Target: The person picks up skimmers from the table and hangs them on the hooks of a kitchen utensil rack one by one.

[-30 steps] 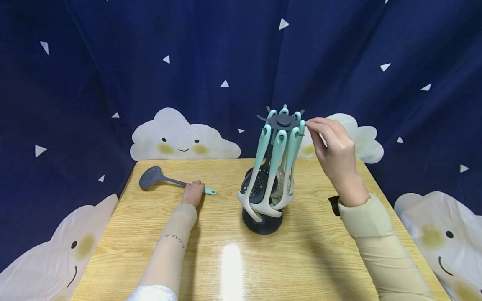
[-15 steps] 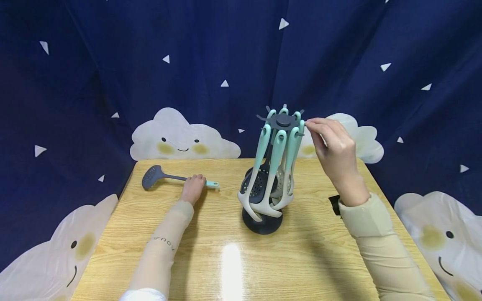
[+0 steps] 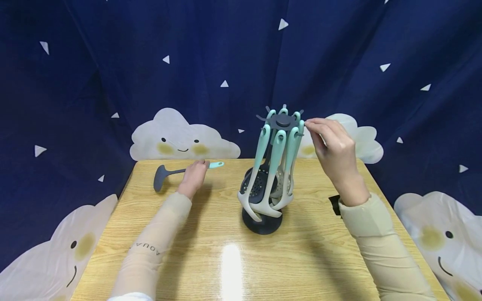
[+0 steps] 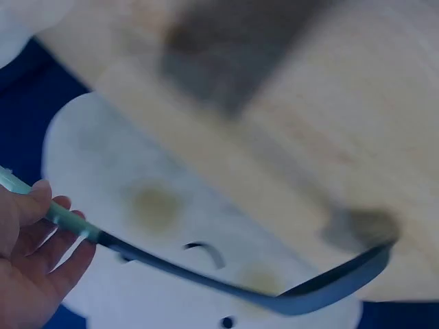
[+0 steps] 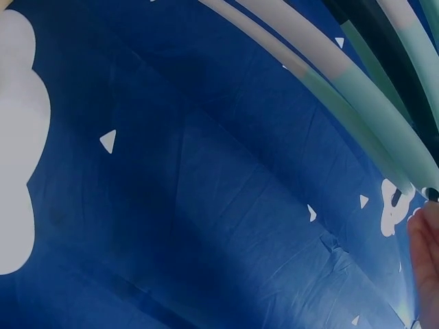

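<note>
A skimmer [image 3: 160, 178] with a dark grey head and mint handle end is in my left hand [image 3: 194, 177], left of centre. In the left wrist view, thumb and fingers grip the mint part of the skimmer [image 4: 192, 275]; it is raised off the table, with a blurred shadow below. A utensil rack [image 3: 283, 120] with hooks round its dark top stands right of centre, several mint-handled utensils [image 3: 277, 150] hanging from it. My right hand [image 3: 335, 154] is at its right side, fingertips pinching a hook end. Only part of the right hand [image 5: 426, 257] shows in the right wrist view.
The wooden table [image 3: 211, 234] carries the rack's round black base [image 3: 262, 224]. A black object [image 3: 334, 205] lies near the right forearm, partly hidden by it. Behind the table hangs a dark blue curtain [image 3: 211, 50] with white cloud shapes [image 3: 180, 138].
My left hand has lifted the skimmer from the table and moved it slightly away and right, its handle end rising and its head turning edge-on. The right hand and rack have stayed put.
</note>
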Motion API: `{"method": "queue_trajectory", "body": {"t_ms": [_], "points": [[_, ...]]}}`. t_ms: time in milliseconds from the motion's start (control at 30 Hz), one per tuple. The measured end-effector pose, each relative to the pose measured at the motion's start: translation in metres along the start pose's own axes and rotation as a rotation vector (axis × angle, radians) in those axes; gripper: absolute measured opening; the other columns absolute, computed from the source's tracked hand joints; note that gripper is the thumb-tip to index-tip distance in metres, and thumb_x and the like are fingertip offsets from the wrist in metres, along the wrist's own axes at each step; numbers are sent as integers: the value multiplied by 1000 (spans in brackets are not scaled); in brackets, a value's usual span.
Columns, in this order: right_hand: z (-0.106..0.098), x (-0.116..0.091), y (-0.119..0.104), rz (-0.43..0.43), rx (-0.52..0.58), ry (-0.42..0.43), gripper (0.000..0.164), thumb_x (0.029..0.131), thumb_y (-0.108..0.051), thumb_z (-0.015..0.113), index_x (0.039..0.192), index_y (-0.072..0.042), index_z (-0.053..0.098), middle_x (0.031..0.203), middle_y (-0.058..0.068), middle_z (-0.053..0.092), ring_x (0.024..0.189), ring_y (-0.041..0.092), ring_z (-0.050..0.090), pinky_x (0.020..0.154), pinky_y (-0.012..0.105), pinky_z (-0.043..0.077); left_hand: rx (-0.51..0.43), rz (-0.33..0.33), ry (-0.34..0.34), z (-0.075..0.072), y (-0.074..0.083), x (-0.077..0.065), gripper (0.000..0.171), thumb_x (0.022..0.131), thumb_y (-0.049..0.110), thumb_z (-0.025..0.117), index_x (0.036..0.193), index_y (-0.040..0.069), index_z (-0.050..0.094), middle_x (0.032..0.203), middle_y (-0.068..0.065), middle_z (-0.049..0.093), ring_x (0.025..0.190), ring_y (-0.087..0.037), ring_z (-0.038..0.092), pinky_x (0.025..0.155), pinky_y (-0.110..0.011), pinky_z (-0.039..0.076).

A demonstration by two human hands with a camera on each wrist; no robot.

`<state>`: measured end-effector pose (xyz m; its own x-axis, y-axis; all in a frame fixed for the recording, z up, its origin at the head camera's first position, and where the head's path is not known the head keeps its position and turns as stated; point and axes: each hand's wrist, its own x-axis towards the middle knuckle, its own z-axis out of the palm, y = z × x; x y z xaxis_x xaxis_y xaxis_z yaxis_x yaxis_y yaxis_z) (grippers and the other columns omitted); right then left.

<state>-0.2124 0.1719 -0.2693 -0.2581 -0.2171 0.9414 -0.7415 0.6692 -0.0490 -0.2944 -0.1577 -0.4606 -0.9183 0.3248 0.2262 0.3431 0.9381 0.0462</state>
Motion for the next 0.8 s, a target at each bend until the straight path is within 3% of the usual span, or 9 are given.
{"method": "queue_trajectory", "body": {"t_ms": [133,300,567,800], "points": [[-1,0,0,-2,-8,-11,12,80,8,60,90,5,66,88,16,66,81,31,60,84,22,45,-103,-12,83,-22,7,9,19,84,-4,56,103,-3,59,88,-14,59,80,-29,58,62,-37,50],[-1,0,0,-5,-10,-13,12,80,8,60,90,5,66,88,16,66,81,31,60,84,22,45,-251,-37,115,-55,22,16,17,87,0,55,103,-3,57,88,-14,58,76,-28,59,61,-38,49],[-1,1,1,-8,0,-12,11,81,8,60,89,5,66,88,16,66,80,31,60,82,25,46,-443,59,228,-105,47,20,12,89,3,52,98,-5,55,85,-14,54,74,-26,54,64,-38,47],[-2,0,1,-9,-8,-30,11,81,8,59,90,5,66,89,16,66,81,30,60,81,25,46,-570,114,251,-137,66,24,15,91,5,50,100,-6,55,86,-14,54,75,-24,50,67,-36,43]]}}
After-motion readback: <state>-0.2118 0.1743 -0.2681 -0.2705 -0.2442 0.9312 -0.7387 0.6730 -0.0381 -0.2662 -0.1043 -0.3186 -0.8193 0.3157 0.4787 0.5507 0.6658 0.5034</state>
